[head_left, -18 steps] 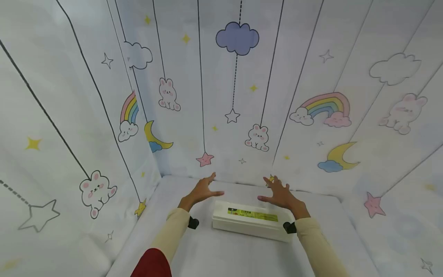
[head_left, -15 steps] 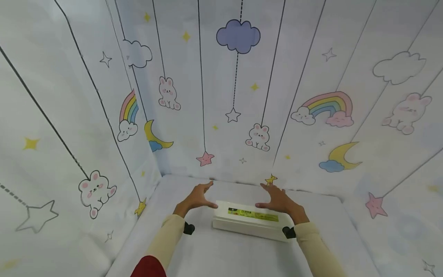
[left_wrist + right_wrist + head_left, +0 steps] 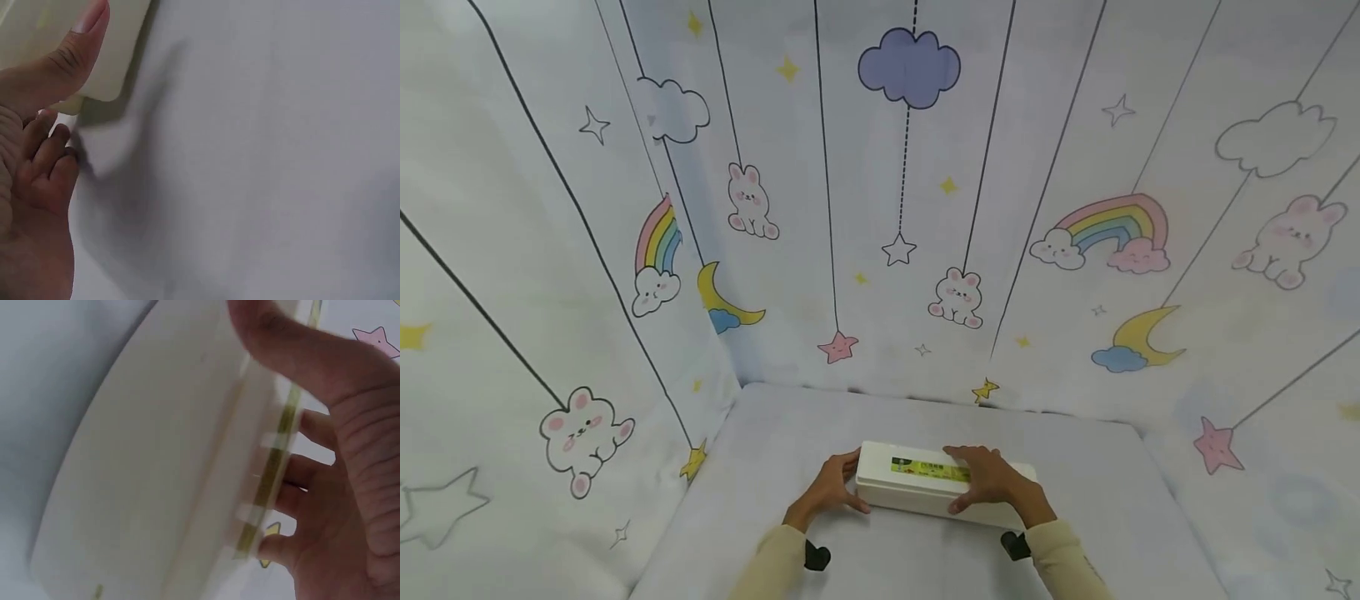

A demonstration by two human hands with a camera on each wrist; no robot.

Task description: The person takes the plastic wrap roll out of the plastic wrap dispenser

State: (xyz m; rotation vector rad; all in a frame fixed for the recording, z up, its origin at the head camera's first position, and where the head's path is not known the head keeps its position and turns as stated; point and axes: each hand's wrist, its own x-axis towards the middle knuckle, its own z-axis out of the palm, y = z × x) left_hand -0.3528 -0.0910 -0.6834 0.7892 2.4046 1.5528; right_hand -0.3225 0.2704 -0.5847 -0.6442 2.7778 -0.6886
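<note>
A long white lidded box [image 3: 910,497] with a yellow-green printed label lies across the white surface in the head view. My left hand [image 3: 831,488] is at its left end, thumb near the front corner and fingers behind the end. In the left wrist view the thumb [image 3: 59,65] overlaps the pale box end [image 3: 115,62], with the other fingers curled beneath. My right hand [image 3: 992,482] grips the box across its right half, covering part of the label. The right wrist view shows the thumb over the box's pale side [image 3: 144,444] and the fingertips at the label edge [image 3: 272,478].
The white surface [image 3: 805,417] runs back to a white cloth wall [image 3: 880,317] printed with clouds, rabbits, stars and rainbows. More printed cloth [image 3: 490,400] stands along the left side, and another wall [image 3: 1285,350] along the right. Dark wrist-worn devices [image 3: 817,556] sit below both hands.
Both hands have come down and toward me, from above and behind the box onto it. Their spread fingers have closed in around it. The head view has shifted slightly.
</note>
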